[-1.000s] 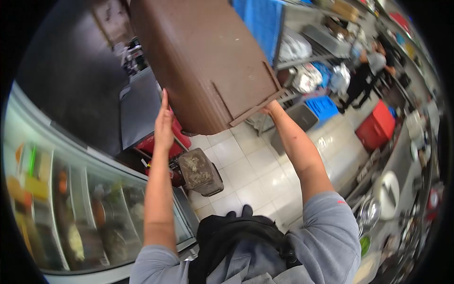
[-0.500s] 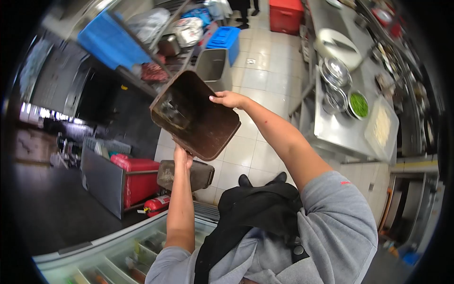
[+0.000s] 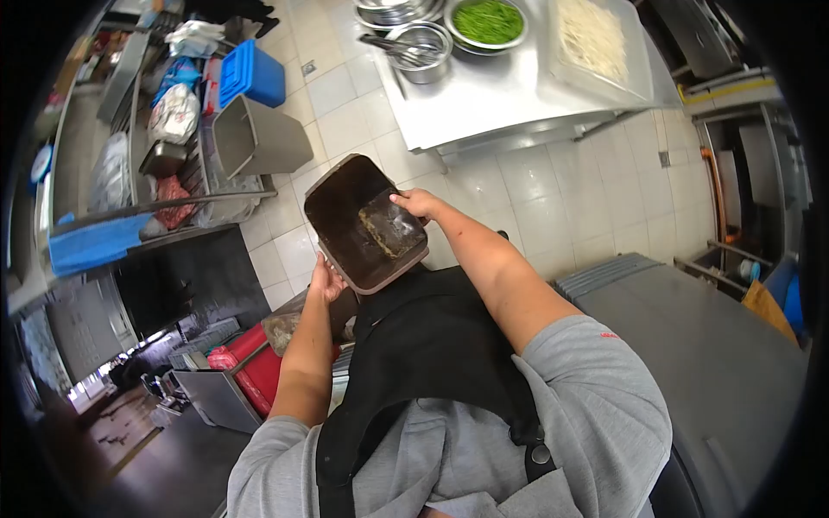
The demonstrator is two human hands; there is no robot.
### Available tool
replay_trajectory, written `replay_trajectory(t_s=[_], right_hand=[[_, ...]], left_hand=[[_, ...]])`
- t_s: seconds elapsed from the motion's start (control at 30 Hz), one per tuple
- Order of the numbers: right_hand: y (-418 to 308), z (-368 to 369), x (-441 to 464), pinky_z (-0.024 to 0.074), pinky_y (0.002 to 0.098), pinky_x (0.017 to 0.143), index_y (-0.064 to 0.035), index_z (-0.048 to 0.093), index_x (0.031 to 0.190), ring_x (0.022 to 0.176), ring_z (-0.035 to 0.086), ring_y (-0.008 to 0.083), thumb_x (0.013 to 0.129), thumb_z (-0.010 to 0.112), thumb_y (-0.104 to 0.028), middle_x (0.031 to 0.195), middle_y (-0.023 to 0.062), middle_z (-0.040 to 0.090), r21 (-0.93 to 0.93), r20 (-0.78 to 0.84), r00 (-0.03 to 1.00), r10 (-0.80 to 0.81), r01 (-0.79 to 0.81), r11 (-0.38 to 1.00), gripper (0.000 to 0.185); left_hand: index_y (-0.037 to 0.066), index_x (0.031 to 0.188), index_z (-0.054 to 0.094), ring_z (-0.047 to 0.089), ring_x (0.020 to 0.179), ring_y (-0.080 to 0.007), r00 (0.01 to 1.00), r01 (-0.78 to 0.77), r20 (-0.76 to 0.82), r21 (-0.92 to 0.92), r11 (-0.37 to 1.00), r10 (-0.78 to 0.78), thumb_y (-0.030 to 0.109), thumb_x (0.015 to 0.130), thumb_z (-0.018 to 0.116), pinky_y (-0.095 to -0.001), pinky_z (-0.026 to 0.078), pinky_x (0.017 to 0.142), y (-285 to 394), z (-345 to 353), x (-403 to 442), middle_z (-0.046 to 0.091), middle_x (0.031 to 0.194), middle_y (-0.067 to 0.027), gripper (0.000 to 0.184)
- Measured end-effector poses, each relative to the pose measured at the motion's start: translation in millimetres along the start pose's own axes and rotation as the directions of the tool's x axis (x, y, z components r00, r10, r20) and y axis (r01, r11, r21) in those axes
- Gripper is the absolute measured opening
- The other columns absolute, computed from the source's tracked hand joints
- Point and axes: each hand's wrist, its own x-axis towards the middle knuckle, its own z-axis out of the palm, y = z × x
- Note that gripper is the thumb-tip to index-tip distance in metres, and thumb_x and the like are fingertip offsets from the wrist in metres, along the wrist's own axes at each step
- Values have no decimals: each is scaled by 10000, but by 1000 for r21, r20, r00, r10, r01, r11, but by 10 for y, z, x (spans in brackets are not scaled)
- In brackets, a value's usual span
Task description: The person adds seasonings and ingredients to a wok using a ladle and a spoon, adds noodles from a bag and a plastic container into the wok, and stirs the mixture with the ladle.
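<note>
A brown rectangular bin [image 3: 338, 211] is tilted so that I look into its open top. Inside, its walls and floor are stained, and a pale crusty streak crosses the bottom. My right hand [image 3: 416, 204] grips the far right rim, thumb inside the opening. At the near left rim, my left hand [image 3: 326, 280] supports the bin, part of its grip hidden behind the wall. The bin is up in front of my black apron [image 3: 449, 345].
A grey bin [image 3: 272, 138] and a blue lidded bin [image 3: 250, 73] stand beside a shelf rack [image 3: 147, 207]. A steel table [image 3: 484, 112] ahead carries metal bowls, chopped greens [image 3: 489, 23] and a tub of white strips [image 3: 591, 39]. A red container [image 3: 259, 367] sits low at left.
My view and body have turned to the right, so the steel table now lies straight ahead. The brown bin is closer to my apron and its bottom shows more. Both hands keep hold.
</note>
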Motion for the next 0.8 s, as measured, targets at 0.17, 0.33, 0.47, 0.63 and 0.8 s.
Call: replay_trajectory(t_s=[0.17,0.33,0.47,0.63,0.8], right_hand=[[1012,-354,91,552,471,845,-30,653,1251,965,684,388,976,486,-628,1112,241,685,-338,-160,954,-252,187,922,679],[1144,-701,-158,488,455,1021,-139,663,1293,1257,576,342,977,559,-511,1340,145,624,-352,-274,960,-63,-39,935,499],[1336,-1235,-409,491,449,1014,-129,682,1269,1239,599,317,950,612,-507,1313,108,654,-266,-335,942,19,-114,957,500],[1962,-2041,-429,472,455,1045,-201,579,1411,1308,551,290,947,605,-526,1431,44,578,-342,-182,978,102,-160,926,567],[2433,-3068,-1236,500,491,987,-200,659,1312,1213,608,339,932,614,-533,1287,101,665,-369,-261,965,18,-117,922,507]], left_hand=[[125,1555,279,669,889,-311,981,188,10,234,954,-196,796,944,193,-651,459,969,-98,337,319,507,1465,-165,912],[193,1588,268,253,1489,-409,966,257,-168,569,781,-195,914,829,252,-748,232,1080,-35,749,328,267,1631,-174,1047],[176,1584,281,289,1462,-415,933,360,-271,715,600,-236,937,802,263,-792,156,1070,-19,860,227,294,1617,-179,1091],[176,1589,255,294,1466,-395,894,424,-294,801,423,-339,958,765,291,-788,145,1083,-4,906,106,285,1621,-172,1136],[56,1584,227,207,1486,-476,860,423,-269,851,312,-434,909,817,300,-614,274,1166,37,1178,446,191,1610,-302,1150]])
